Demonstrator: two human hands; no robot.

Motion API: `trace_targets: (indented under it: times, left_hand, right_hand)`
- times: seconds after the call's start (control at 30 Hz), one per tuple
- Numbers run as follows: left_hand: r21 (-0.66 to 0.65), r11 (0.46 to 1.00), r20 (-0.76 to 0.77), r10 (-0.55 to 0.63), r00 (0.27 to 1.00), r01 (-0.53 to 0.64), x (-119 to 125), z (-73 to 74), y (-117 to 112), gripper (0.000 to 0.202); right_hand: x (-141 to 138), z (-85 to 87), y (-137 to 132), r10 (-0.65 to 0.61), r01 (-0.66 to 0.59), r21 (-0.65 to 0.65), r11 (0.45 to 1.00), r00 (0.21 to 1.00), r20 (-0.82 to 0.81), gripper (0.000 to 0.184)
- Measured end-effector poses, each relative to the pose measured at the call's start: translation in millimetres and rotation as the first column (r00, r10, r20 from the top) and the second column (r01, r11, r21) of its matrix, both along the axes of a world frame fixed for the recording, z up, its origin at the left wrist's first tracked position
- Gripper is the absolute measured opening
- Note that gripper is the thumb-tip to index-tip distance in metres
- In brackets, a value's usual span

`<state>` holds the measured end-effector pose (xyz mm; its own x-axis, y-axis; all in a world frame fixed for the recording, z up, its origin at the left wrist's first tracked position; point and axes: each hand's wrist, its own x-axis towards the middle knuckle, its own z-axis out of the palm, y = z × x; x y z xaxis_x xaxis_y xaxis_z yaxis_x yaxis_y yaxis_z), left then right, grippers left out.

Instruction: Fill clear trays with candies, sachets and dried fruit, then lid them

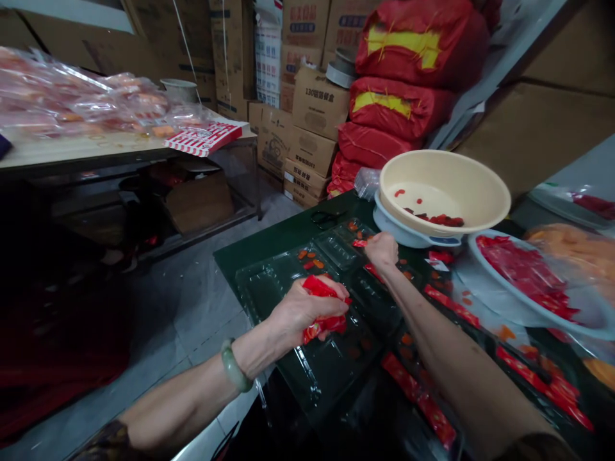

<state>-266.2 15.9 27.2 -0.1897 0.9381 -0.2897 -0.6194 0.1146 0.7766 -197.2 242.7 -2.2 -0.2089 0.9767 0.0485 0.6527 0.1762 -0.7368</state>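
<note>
My left hand [298,308], with a green bangle [235,366] on its wrist, grips several small red packets [319,288] above a clear plastic tray [259,282]. Farther along the table, my right hand [383,250] is closed, its fingertips at a small red packet [359,243] over another clear compartmented tray [339,250]. Orange-red dried pieces [311,263] lie in some tray compartments. Nearer my right forearm, red packets [418,397] rest in more trays. The fingers hide part of what each hand holds.
A cream basin [446,166] with a few dark red pieces stands on a blue basin [403,225]. Right of it, a pale basin [596,323] holds red packets. Black scissors [327,219] lie at the far edge. Bagged goods [96,102] cover a left table; cartons [317,105] stand behind.
</note>
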Motion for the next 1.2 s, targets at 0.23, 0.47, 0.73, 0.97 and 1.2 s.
trace_targets:
  times: [0.23,0.47,0.73,0.97,1.2]
  left_hand:
    - [-0.09,0.995,-0.141,0.025,0.99,-0.038,-3,-4.8,5,0.018]
    - [-0.153,0.982,-0.352,-0.155,0.923,0.107,6,-6.3,6,0.009]
    - [-0.106,0.976,-0.074,-0.2,0.977,0.191,-5,-9.9,-2,0.025]
    - [-0.001,1.0,0.078,-0.028,0.997,0.028,-18,-10.0,-12,0.02]
    - [-0.001,0.998,0.069,0.063,0.996,-0.063,-31,-12.4,-19,0.018]
  right_hand:
    - [9,64.9,-81,0.594,-0.59,0.066,0.804,0.797,-0.114,0.027]
    - [20,93.2,-128,0.888,-0.899,-0.083,0.431,0.406,0.215,0.013]
    - [22,92.8,-73,0.672,-0.697,0.266,0.666,0.715,0.193,0.016]
    - [-25,4.7,20,0.34,-0.56,0.436,0.705,0.806,0.486,0.012]
    - [-22,-17.9,53,0.401,-0.76,0.349,0.549,0.605,0.688,0.016]
